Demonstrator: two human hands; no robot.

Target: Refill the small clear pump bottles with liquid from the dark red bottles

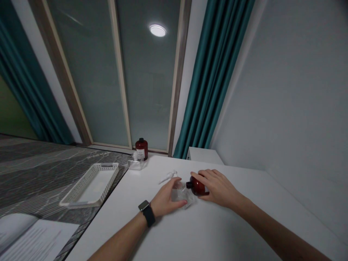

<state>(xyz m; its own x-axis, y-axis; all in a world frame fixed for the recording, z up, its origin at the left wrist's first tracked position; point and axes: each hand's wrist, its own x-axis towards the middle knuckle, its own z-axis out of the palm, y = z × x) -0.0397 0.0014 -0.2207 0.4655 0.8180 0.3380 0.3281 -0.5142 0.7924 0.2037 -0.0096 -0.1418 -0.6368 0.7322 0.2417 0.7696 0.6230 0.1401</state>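
Observation:
In my right hand [214, 186] is a reddish-brown bottle [197, 186] with a dark neck. It lies tilted on its side, the neck pointing left. My fingers wrap round its body and partly cover a pale label. My left hand [167, 199], with a black watch on the wrist, curves its thumb and fingers round a clear plastic piece [179, 192], close to the bottle's neck. Whether that piece is a bag or a thin container I cannot tell. Just beyond my left fingers, a white pump-like part [169, 176] lies on the white table [195, 232].
A second reddish-brown bottle [141, 148] stands upright at the table's far left corner, behind a clear box [136, 164]. Left of the table are a white basket [91, 185] and an open book [40, 237] on a dark grey surface. A white cabinet [205, 156] stands beyond the far edge.

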